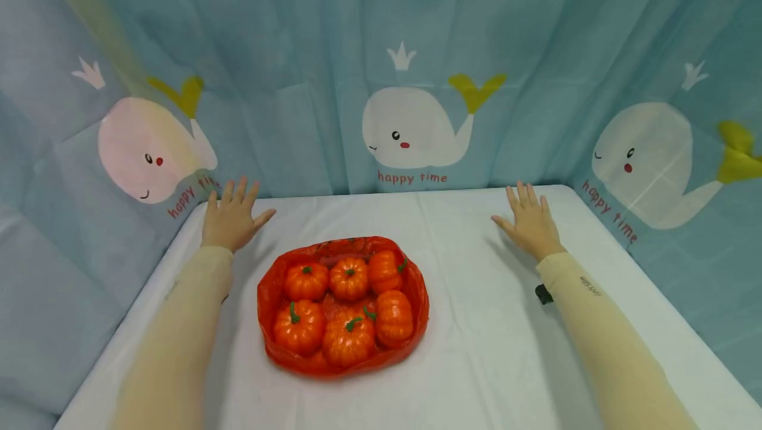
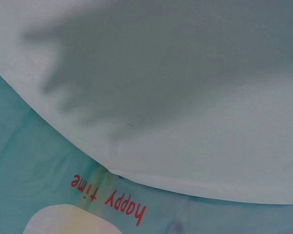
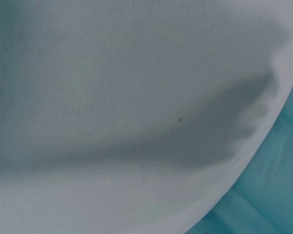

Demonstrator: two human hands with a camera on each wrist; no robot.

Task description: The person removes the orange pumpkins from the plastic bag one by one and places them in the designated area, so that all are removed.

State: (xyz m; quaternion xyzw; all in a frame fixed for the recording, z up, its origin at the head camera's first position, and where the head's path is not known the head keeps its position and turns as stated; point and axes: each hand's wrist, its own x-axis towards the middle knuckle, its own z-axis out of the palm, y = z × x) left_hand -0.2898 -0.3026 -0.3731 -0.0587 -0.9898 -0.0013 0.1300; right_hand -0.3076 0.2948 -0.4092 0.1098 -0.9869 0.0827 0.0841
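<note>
Several small orange pumpkins (image 1: 349,278) with green stems sit inside a red plastic bag (image 1: 266,298), its rim rolled open, left of the table's middle in the head view. My left hand (image 1: 232,218) is held over the table's far left part, fingers spread and straight, touching nothing. Toward the far right corner, my right hand (image 1: 528,221) is spread the same way with nothing in it. Both wrist views show only hand shadows on the white cloth; the hands themselves are out of those views.
A white-covered table (image 1: 476,350) bears the bag. Pale blue curtains (image 1: 286,53) printed with whales enclose its back and both sides. The table's far edge shows in both wrist views. A small black object (image 1: 544,294) is partly visible beside the right sleeve.
</note>
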